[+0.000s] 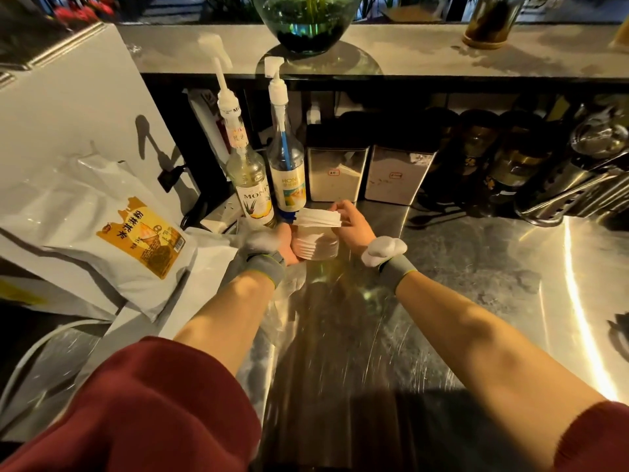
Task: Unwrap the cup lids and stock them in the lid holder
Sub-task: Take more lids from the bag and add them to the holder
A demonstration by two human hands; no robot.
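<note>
Head view: left hand (284, 241) cups the lid stack (315, 245) from below, right hand (352, 224) pinching its topmost lids.

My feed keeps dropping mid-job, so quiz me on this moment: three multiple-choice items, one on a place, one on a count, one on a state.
1. Where is the stack of white lids?
A. between both hands above the steel counter
B. on the upper shelf by the glass vase
C. inside the white powder bag

2. How many pump-top syrup bottles stand just behind the hands?
A. one
B. two
C. four

3. What is the right hand doing?
A. resting flat on the counter
B. gripping a steel canister
C. pinching a few lids at the top of the stack

Answers:
1. A, the left hand and right hand flank the stack over the steel counter.
2. B, two syrup bottles and show.
3. C, its fingers close on the upper lids.
</note>
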